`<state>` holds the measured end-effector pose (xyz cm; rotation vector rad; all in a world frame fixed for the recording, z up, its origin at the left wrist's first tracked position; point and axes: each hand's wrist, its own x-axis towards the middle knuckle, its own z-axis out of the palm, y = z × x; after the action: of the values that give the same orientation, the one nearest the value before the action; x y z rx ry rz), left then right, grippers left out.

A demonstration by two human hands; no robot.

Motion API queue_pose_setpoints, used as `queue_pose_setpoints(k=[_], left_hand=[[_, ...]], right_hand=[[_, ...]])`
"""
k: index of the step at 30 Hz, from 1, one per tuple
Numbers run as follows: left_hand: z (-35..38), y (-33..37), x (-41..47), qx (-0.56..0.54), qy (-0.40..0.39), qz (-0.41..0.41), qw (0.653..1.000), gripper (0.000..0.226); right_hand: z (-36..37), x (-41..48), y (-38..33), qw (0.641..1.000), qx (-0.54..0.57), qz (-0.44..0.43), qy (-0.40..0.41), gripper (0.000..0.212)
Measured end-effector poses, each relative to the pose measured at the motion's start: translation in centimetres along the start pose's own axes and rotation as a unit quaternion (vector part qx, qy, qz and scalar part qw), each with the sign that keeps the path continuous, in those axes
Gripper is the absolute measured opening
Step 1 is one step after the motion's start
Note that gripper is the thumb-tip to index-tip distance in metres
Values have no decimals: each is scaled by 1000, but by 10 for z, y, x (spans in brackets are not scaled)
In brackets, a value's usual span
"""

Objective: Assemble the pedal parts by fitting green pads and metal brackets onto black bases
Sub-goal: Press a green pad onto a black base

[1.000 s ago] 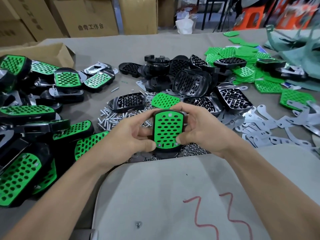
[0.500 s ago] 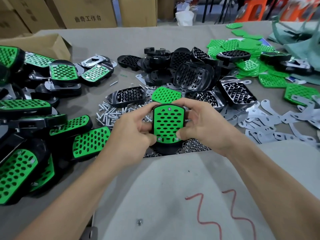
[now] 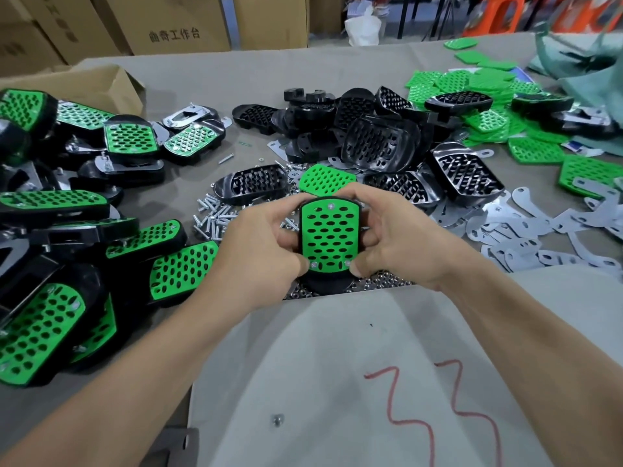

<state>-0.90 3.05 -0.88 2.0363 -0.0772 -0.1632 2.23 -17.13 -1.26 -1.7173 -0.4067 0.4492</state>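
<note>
- The green pad [image 3: 329,237] sits seated on its black base [image 3: 327,284]. 3 screw heads show in it, 1 at the far end and 2 at the near corners.
- The left hand [image 3: 263,254] and right hand [image 3: 401,244] grip this pedal from either side, with a thumb pressing near each near corner of the pad.
- Compared with 1 second ago, little differs. The 2-handed grip is the same, the pad lies the same, and the pedal is only slightly farther from the body.
- I judge the pad fitted. Whether a bracket is on underneath cannot be seen.
- Loose screws [image 3: 212,220] lie just left of the pedal.
- Bare bases [image 3: 381,143] lie behind it, metal brackets [image 3: 526,241] to its right, and finished pedals [image 3: 182,271] to its left.
</note>
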Motion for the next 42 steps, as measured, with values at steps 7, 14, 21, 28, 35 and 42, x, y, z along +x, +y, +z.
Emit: queue_pose_setpoints(k=[7,14,21,28,35,42], left_hand=[[-2,-4,0,-58,-24,16,998,85],[-3,-9,-5,-111,-65,44,991,72],[4,-11,-1,-105,-6,47,993,76],[-5,-13,-5,-45,-39,41,997,74],[-4,-6,-14,-9,-27,59,998,88],[0,-1,-11,-50,-10,41,998,89]], right_hand=[[-2,-3,3,1000,25,-9,4,78],[-3,-4,3,1000,25,-11,-5,76],[-4,-2,5,1000,9,-10,2,75],[1,-6,8,998,-51,-7,24,79],[19,-7,3,985,-156,-24,71,75],[22,-3,8,988,-102,-31,110,75]])
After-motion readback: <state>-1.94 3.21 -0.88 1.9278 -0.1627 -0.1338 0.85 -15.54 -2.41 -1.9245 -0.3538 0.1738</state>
